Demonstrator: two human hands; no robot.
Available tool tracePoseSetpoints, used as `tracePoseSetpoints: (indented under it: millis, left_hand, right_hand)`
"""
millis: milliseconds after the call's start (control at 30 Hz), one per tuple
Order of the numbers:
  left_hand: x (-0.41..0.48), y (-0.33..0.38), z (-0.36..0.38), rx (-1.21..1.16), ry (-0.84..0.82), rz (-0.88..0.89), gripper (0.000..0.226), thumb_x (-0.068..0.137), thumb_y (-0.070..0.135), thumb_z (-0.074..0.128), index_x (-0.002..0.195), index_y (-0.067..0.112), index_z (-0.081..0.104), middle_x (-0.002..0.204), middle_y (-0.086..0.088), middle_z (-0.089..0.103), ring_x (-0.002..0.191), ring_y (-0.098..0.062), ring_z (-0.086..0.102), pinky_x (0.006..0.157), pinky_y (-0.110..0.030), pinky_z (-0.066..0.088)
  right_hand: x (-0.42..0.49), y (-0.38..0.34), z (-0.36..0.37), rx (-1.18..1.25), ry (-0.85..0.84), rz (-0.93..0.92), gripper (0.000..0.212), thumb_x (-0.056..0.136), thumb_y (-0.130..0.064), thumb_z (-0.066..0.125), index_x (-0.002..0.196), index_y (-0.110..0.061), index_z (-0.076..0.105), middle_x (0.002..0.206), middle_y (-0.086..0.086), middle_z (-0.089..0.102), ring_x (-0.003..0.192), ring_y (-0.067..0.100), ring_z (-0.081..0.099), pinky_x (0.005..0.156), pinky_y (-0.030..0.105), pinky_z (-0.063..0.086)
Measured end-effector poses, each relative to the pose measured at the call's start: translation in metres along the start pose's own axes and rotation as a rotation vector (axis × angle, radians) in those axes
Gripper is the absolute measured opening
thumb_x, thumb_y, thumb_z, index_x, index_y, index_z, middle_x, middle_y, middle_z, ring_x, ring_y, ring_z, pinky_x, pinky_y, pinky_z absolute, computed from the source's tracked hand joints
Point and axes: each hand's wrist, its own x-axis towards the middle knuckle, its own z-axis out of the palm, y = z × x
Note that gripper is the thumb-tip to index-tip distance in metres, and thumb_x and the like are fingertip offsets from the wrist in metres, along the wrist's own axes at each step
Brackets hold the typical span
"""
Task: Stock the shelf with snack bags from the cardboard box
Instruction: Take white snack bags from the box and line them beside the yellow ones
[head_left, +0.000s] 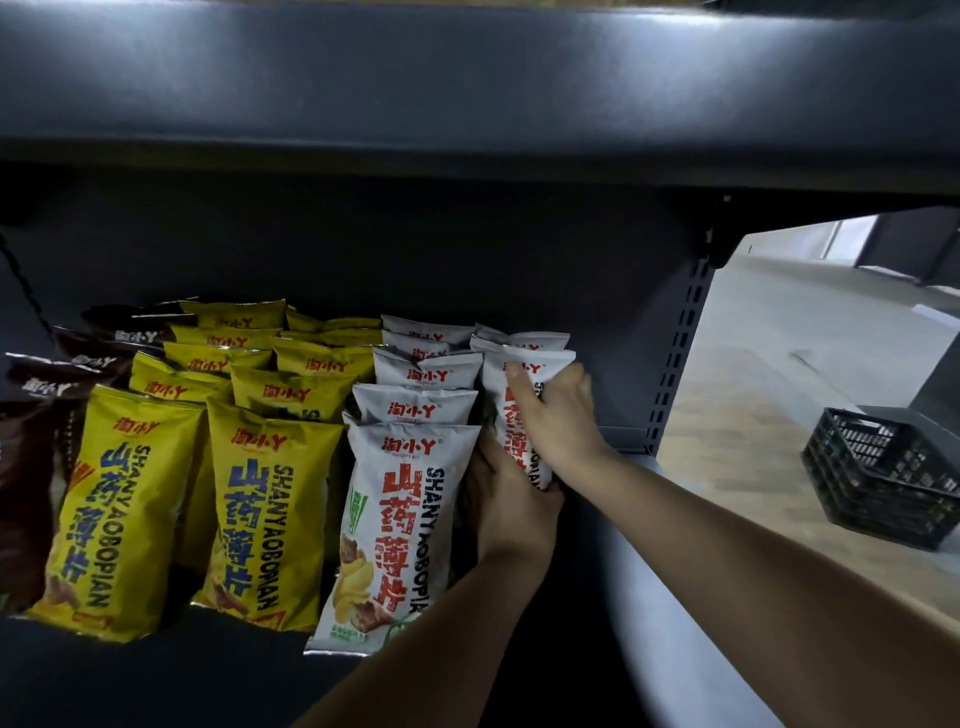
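**White snack bag held upright on a dark shelf**

A white snack bag (503, 426) is held upright at the right end of the shelf (621, 436). It is clasped by the right grip (556, 415), with the thumb laid across its front, and its lower edge is held by the left grip (511, 499). More white bags (400, 519) are stood just beside it; yellow bags (270, 519) are ranged further left. A black crate (883, 478) is seen on the floor, well apart.

Snack bags (265, 519) pack the lower shelf's left and middle, standing, row touching row. Bare deck (621, 435) lies open right of the 2 white rows (415, 405), up to the perforated upright (680, 353). A dark gap runs between bag tops and the upper shelf board (467, 93).
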Motion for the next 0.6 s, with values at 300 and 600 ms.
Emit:
tracePoseSetpoints:
  millis: [300,600]
  left_hand:
    - [-0.002,0.001,-0.004,0.076,0.062,-0.044,0.118,0.039,0.039,0.089,0.136,0.003,0.032,0.123,-0.02,0.057,0.114,-0.03,0.059,0.09,-0.034,0.05]
    - [0.001,-0.001,0.003,0.174,0.184,0.079,0.119,0.013,0.042,0.087,0.117,0.005,0.042,0.095,-0.014,0.069,0.085,-0.026,0.071,0.068,-0.029,0.056]
  right_hand:
    - [0.014,0.001,0.004,-0.125,0.048,0.036,0.066,0.093,-0.057,0.041,0.127,-0.001,0.035,0.132,0.014,0.038,0.126,0.03,0.04,0.095,0.042,0.04]
    - [0.006,0.022,-0.02,-0.858,0.089,-0.813,0.067,0.087,-0.052,0.041,0.138,-0.009,0.047,0.143,0.011,0.047,0.136,0.027,0.042,0.116,0.044,0.019]
